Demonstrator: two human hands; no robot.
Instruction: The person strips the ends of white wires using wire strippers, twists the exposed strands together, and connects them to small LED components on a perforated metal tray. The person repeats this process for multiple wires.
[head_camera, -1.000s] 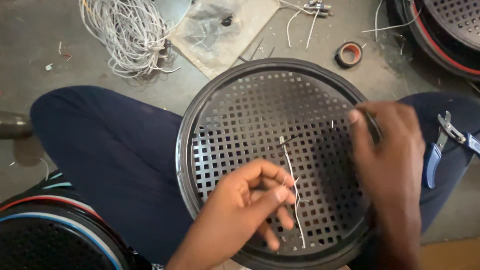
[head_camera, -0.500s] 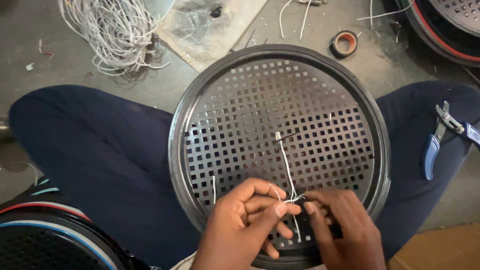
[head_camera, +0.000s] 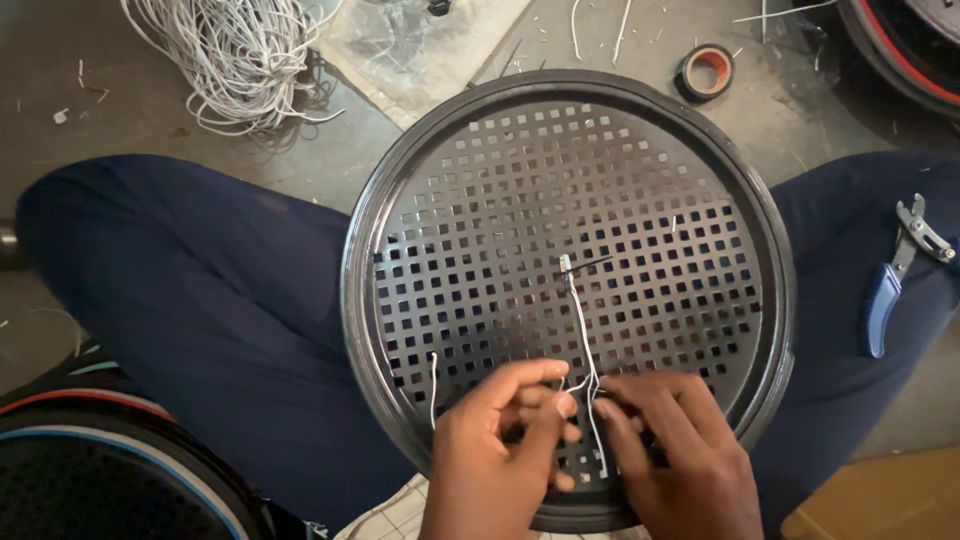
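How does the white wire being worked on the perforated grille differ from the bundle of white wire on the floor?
The wire on the grille is a short, nearly straight length running across the round black grille, pinched at its near end by the left hand and right hand. The wire bundle is a large loose tangle of many loops, lying untouched on the floor beyond the person's knee. Both look like the same thin white wire.

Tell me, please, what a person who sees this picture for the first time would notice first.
The eye goes first to the large round black metal grille with square holes, resting on the person's lap in the centre. At its lower edge, the left hand and right hand pinch a thin white wire that runs up across the holes. Blue-handled pliers lie on the leg at right, and a tangled bundle of white wire lies on the floor at upper left.
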